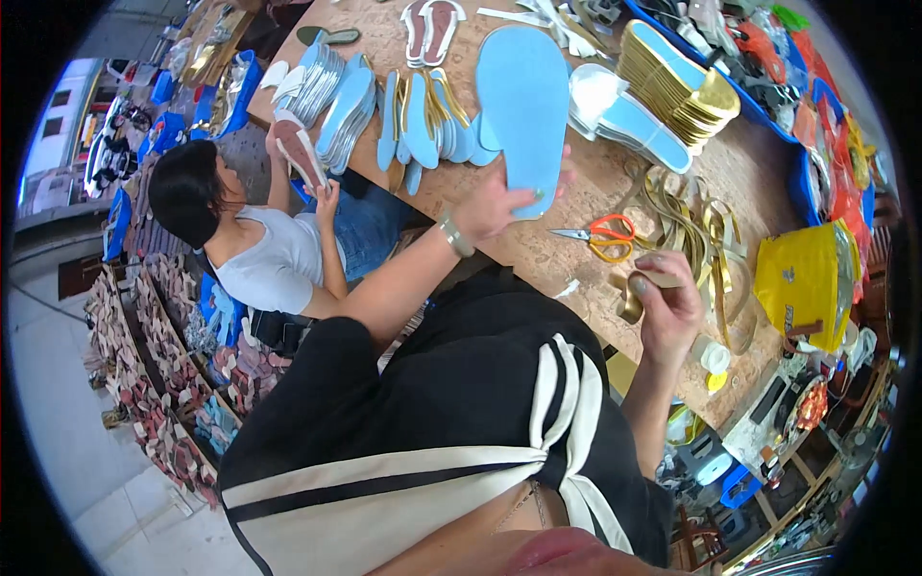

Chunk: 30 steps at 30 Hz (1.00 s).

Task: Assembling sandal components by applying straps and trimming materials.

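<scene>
My left hand point(488, 204) grips a light blue insole point(523, 96) by its narrow end, with the thumb on its face. The insole stands up over the work table point(567, 259), its broad end away from me. Lower right, my right hand point(669, 312) is closed on a folded khaki-gold strip point(631, 296), pinched between thumb and fingers. Between the two hands lies a pair of scissors point(609, 238) with orange handles, blades toward the left. Beyond my right hand is a loose heap of similar strips point(706, 226).
Stacks of blue insoles point(327, 82) and gold-edged insoles point(672, 82) stand at the table's far side. A yellow bag point(807, 283) and a white tape roll point(711, 353) sit on the right. At left, a seated co-worker point(264, 245) holds a brown-and-white sole piece point(302, 149).
</scene>
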Each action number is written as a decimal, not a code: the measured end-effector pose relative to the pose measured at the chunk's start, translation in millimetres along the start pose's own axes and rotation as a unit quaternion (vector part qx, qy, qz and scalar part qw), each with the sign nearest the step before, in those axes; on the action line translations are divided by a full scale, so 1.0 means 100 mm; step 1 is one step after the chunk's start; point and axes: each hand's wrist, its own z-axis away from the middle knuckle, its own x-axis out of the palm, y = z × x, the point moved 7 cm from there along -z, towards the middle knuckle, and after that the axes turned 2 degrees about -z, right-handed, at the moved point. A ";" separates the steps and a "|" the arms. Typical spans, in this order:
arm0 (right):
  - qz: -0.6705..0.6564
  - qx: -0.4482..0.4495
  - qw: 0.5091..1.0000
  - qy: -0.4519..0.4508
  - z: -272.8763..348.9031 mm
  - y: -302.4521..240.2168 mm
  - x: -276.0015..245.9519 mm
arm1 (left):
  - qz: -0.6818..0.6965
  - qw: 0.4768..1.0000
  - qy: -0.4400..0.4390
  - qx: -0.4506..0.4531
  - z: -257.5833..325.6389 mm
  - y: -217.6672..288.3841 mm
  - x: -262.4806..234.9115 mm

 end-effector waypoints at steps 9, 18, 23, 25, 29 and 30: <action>-0.062 -0.073 0.992 -0.078 -0.17 -0.45 0.18 | 0.042 0.997 -0.026 0.052 0.44 0.32 1.15; -0.200 0.023 0.979 0.014 0.15 -0.34 -0.33 | 0.079 0.996 0.031 -0.015 0.51 -0.01 1.64; -0.276 0.029 0.958 0.073 0.32 -0.39 -0.46 | 0.085 0.994 0.048 0.052 0.50 -0.11 1.88; -0.284 0.041 0.955 0.070 0.40 -0.44 -0.50 | 0.081 0.994 0.033 0.069 0.52 -0.15 1.97; -0.277 0.069 0.954 0.086 0.53 -0.48 -0.60 | 0.088 0.992 0.020 0.090 0.58 -0.17 2.09; -0.264 0.080 0.957 0.090 0.55 -0.47 -0.64 | 0.087 0.992 0.017 0.091 0.60 -0.17 2.14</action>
